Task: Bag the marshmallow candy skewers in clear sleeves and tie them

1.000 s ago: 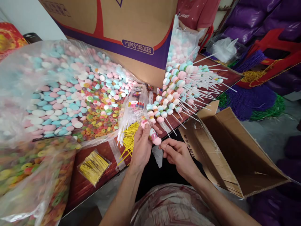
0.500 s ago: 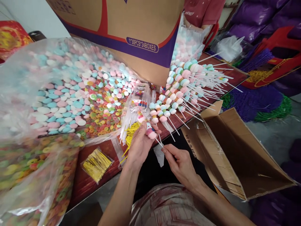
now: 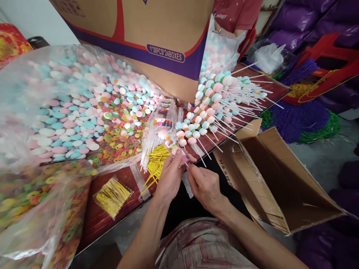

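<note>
My left hand [image 3: 170, 175] is closed around a candy skewer [image 3: 169, 142] of marshmallows and gummy rings, which seems to sit in a clear printed wrapper. The skewer's upper part points away from me, past the thumb. Close against it, my right hand [image 3: 204, 186] pinches the skewer's lower end, where the white stick comes out; the fingertips hide most of that stick. Yellow twist ties [image 3: 157, 160] lie just beyond my left hand, beside clear wrappers [image 3: 164, 114]. Finished-looking candy skewers [image 3: 207, 108] are piled beyond my right hand, sticks pointing right.
Loose marshmallows [image 3: 64, 123] and gummy rings [image 3: 123, 138] spread across plastic at left. A bag of gummy rings [image 3: 36, 213] and a packet of twist ties [image 3: 113, 197] lie nearer. A large carton [image 3: 165, 33] stands behind; an open cardboard box [image 3: 280, 179] is at right. Another person [image 3: 235, 16] sits beyond.
My right hand has moved up and left along the stick to meet my left hand. More of the skewer now shows above my left thumb. The view has shifted slightly.
</note>
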Tool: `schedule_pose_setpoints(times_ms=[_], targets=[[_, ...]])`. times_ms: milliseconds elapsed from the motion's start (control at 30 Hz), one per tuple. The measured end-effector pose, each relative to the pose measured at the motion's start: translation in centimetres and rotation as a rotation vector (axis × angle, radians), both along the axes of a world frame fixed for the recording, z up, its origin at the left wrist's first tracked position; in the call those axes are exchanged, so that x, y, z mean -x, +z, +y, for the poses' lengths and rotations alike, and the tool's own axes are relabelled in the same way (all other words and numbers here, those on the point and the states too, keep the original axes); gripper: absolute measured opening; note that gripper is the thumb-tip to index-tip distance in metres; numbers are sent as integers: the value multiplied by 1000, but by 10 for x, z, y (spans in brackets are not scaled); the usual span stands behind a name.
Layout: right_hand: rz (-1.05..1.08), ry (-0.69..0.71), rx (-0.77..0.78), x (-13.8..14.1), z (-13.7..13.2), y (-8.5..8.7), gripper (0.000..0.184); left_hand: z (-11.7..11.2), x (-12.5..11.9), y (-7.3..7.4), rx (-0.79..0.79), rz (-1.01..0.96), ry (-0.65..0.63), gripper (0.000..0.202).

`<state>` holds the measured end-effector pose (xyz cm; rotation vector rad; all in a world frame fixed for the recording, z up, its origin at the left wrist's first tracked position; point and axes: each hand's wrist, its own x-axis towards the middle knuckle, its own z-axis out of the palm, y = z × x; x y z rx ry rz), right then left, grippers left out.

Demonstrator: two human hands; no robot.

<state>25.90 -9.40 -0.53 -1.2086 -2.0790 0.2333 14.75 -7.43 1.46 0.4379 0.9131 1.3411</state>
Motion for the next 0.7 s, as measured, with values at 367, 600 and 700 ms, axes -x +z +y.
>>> schedule_pose_setpoints(times_ms=[367,600,700], targets=[[853,141,957,-3,-6,19,32,-10,-5,3,24,91,-39,39],[1063,121,1031,10,-7,24,39,-22,-14,-5,33,150,-39,40],[1183,17,1053,10,-4,29,44,-24,-17,-4,-50,241,-7,35]])
